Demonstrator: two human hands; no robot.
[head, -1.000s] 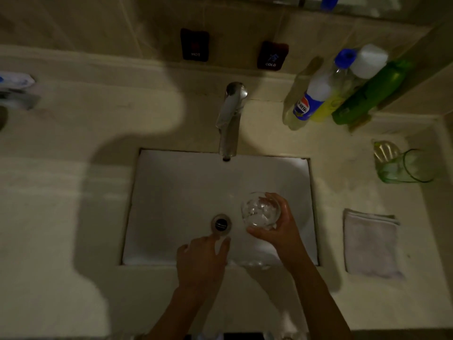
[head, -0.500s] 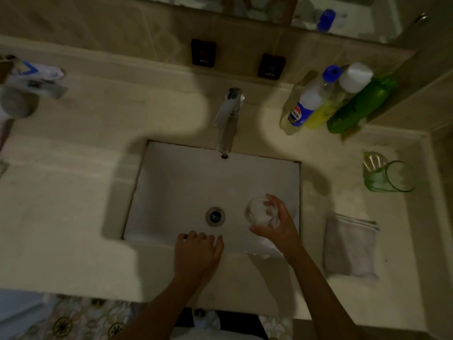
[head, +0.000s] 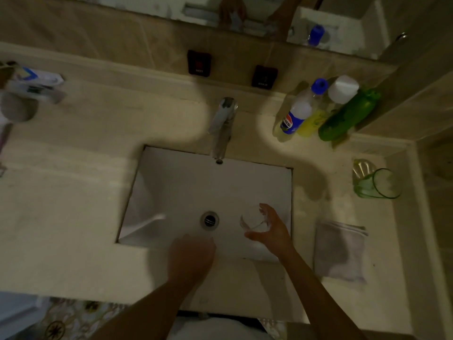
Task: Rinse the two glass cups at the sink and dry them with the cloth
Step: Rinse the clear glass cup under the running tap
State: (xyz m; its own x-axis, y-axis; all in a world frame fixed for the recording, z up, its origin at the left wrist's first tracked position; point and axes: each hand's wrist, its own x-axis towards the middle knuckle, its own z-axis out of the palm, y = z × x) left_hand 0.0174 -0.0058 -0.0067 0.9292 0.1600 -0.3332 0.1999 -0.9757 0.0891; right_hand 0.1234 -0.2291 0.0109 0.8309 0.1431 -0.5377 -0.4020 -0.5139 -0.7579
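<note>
Head view: rinsing first cup over sink.
Left hand flat on near sink rim; right hand grips clear cup over basin. Tip gently, grip firm; cloth right, green cup beyond.

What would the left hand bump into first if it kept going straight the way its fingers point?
Probably the drain. The left hand rests at the sink's front edge, fingers aimed away from the person toward it. The faucet stands beyond. Depth from above is uncertain.
</note>
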